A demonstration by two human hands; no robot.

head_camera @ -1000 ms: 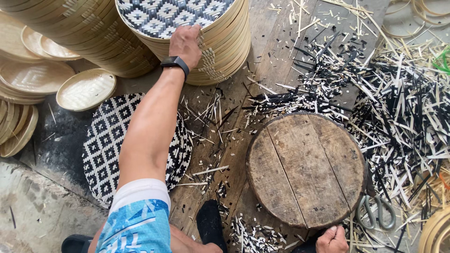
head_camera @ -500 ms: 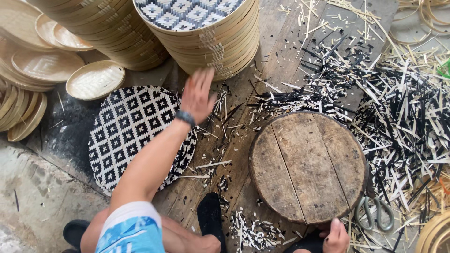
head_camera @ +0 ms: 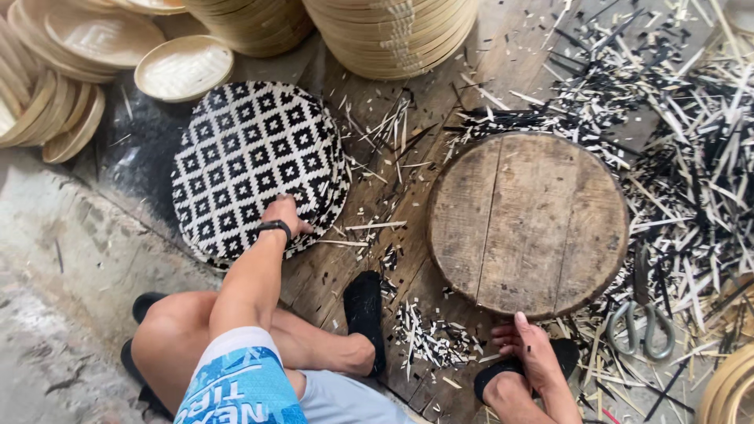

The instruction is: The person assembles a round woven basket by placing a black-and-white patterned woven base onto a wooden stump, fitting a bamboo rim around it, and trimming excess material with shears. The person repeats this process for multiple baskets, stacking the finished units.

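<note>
I see a wooden floor (head_camera: 377, 259) with planks, and grey concrete at its left side. On it lie a black-and-white woven tray (head_camera: 251, 161), a round wooden board (head_camera: 528, 224), stacks of bamboo trays (head_camera: 393, 31), heaps of black and pale cut strips (head_camera: 691, 157) and metal shears (head_camera: 640, 330).

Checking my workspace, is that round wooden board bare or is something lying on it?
Bare: the round wooden board shows only its planks; the black and pale trimmings lie around its edge.

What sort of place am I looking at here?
Probably a bamboo basket-weaving workshop, worked on the floor: stacked woven trays, a black-and-white woven mat under the left hand, and cut strip offcuts around a round wooden block.
</note>
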